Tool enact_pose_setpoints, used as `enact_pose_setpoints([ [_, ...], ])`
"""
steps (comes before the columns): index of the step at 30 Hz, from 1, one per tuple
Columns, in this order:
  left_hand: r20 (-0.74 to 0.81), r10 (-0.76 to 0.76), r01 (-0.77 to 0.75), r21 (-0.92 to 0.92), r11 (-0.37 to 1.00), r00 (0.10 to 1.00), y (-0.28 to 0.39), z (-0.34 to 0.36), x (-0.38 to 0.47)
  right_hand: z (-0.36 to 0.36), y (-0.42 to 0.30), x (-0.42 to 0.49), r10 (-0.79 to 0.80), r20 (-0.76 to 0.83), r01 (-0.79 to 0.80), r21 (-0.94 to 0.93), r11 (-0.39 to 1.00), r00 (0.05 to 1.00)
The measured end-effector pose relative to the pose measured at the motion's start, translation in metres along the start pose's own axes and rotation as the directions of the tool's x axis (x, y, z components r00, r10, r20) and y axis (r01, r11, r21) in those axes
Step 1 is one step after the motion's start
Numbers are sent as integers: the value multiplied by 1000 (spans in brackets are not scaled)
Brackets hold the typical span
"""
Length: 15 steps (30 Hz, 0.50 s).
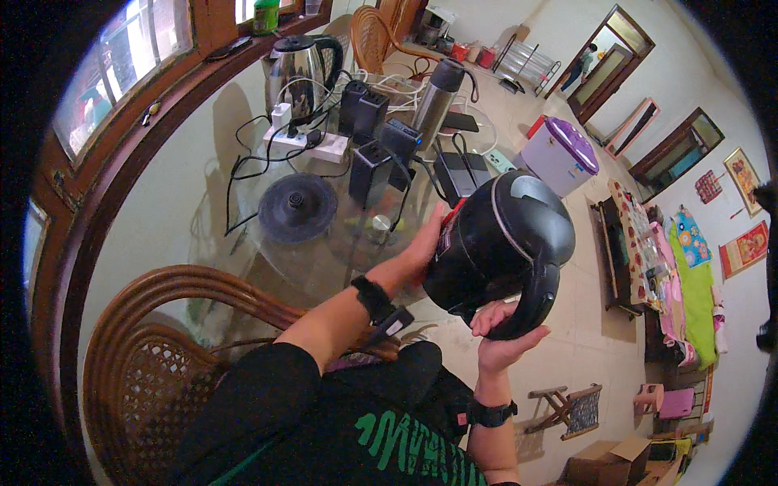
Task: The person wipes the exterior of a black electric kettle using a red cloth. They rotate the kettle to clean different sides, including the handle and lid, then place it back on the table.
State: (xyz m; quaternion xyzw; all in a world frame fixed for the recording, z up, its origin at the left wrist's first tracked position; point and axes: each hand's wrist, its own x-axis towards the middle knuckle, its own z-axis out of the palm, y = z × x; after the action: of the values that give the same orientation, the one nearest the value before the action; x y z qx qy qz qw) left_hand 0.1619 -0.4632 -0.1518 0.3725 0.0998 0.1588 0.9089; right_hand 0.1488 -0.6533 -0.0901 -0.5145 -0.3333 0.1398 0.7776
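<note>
A black electric kettle (474, 243) is held up in both hands, tilted, over the near right side of a round glass table (285, 267). My right hand (507, 334) is wrapped around the lower end of its handle. My left hand (428, 240) supports the kettle's body from the left, its fingers partly hidden behind it. The kettle's round black power base (298, 208) lies on the glass, with a cord running from its left side. Beyond it a white power strip (307, 144) holds several plugs and cords. Both wrists wear black straps.
Black box-shaped devices (371, 167), a steel flask (439, 97), a steel kettle (298, 76) and tangled cables crowd the table. A rattan chair (182, 285) stands at the near left, a folding stool (568, 410) on the floor at the right. A person (580, 67) is in the far doorway.
</note>
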Motion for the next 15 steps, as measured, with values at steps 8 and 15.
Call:
enact_pose_setpoints([
  [8,-356,573,-429,408,806,738,-82,6,-30,-7,3,-1,49,-36,-50,-22,998,998],
  [15,-124,791,-584,608,538,600,-61,63,-74,-13,6,-1,50,-17,-49,74,996,999],
])
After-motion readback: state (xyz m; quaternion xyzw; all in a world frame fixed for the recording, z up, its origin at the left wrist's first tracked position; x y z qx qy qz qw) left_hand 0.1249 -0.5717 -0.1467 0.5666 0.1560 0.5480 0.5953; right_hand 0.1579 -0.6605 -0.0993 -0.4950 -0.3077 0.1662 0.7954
